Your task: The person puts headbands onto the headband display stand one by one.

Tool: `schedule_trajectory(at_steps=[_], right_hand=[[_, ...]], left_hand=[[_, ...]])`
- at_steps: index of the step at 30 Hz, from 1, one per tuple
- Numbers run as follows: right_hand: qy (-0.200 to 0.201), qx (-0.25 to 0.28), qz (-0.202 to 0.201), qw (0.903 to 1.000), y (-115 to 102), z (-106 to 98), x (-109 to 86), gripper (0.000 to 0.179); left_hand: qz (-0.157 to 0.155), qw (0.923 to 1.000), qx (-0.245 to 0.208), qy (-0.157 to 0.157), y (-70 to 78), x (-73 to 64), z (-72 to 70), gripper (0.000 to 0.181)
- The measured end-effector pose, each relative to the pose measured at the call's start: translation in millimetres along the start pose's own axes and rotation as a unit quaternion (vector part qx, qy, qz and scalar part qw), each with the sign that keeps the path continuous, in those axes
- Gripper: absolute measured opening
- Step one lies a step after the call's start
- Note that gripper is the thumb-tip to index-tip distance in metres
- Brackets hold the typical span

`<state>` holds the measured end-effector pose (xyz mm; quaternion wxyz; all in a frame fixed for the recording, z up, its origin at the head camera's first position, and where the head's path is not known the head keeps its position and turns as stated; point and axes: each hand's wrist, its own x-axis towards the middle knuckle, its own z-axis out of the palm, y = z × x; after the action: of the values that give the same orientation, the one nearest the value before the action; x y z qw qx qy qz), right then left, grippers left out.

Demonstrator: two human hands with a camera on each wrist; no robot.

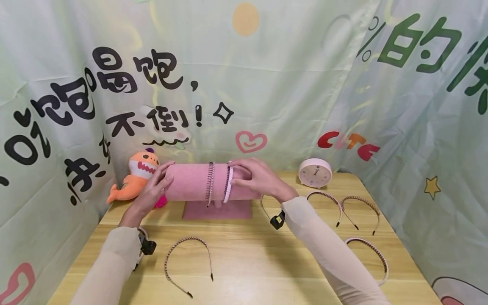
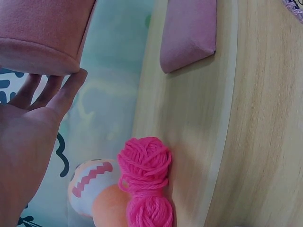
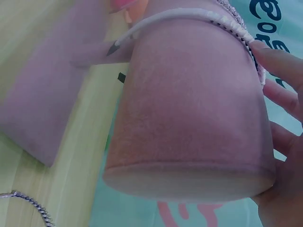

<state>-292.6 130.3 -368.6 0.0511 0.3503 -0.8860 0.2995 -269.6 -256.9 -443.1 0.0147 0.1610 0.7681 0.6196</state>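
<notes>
A pink velvety cylinder (image 1: 188, 182) lies sideways on its post and flat base (image 1: 217, 212), forming a headband stand. My left hand (image 1: 150, 190) touches the cylinder's left end; in the left wrist view its fairly straight fingers (image 2: 71, 92) rest against the end face. Near the right end, my right hand (image 1: 261, 178) pinches a white headband (image 3: 189, 13) that sits over the cylinder. Left of it, a second toothed headband (image 1: 210, 184) is also on the cylinder. The right wrist view shows the white band's dark tip hanging near the post.
Loose headbands lie on the wooden table: one in front (image 1: 184, 239), several at right, including a white one (image 1: 377, 252). An orange plush toy (image 1: 133, 182) and pink yarn (image 2: 149, 184) are at the back left. A round clock (image 1: 315, 173) stands behind, at right.
</notes>
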Motion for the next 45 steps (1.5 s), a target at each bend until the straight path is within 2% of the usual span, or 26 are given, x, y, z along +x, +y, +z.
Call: schedule_trajectory(at_steps=[12, 18, 21, 25, 28, 35, 45], right_hand=[[-0.029, -0.041, -0.023, 0.9985, -17.0, 6.2, 13.6, 0.054], [-0.038, -0.053, -0.022, 0.9977, -23.6, 10.1, 17.1, 0.054], [-0.038, -0.046, -0.023, 0.9979, -24.4, 10.4, 16.6, 0.056], [-0.020, -0.008, -0.030, 0.9993, -21.4, 6.4, 13.3, 0.058], [-0.001, 0.012, -0.030, 0.9995, -15.8, 0.2, 6.7, 0.055], [0.017, 0.017, -0.006, 0.9997, 0.5, -15.1, -18.7, 0.046], [0.053, 0.020, 0.029, 0.9980, 36.0, -46.7, -74.4, 0.039]], left_hand=[[0.001, 0.9999, -0.015, -0.003, -1.8, -0.6, -1.2, 0.060], [0.005, 1.0000, -0.005, 0.001, -2.6, -1.0, -0.6, 0.059], [0.006, 1.0000, -0.002, 0.005, -2.6, -1.6, -0.4, 0.059], [0.006, 0.9999, -0.011, 0.003, -1.9, -2.3, -1.5, 0.060], [0.006, 0.9999, -0.016, 0.001, -1.5, -2.9, -2.8, 0.060], [0.006, 0.9999, -0.012, 0.001, -1.4, -2.1, -2.1, 0.060], [0.008, 0.9999, -0.008, 0.004, -0.1, -1.8, 0.2, 0.061]])
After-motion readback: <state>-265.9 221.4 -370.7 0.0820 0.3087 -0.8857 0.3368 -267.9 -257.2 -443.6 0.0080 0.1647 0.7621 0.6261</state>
